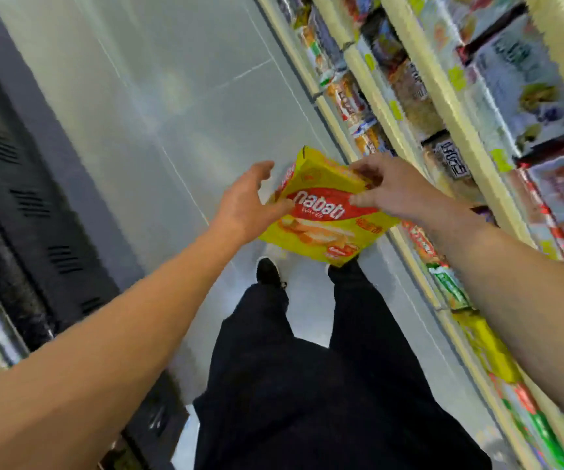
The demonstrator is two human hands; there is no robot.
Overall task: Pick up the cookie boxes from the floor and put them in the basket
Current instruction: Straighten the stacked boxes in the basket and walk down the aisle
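We hold yellow cookie box [324, 212] in air above floor [158, 106], beside shelf [392, 106]. Right hand [395, 191] grip pinches box top; left hand [246, 205] fingers spread, touching left edge.

A shop aisle: shelves [419, 137] of packaged snacks beside a dark cooler cabinet [19, 184].

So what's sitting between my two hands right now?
The head view shows the yellow Nabati wafer box between them. The right hand pinches its upper right edge; the left hand is open at its left side.
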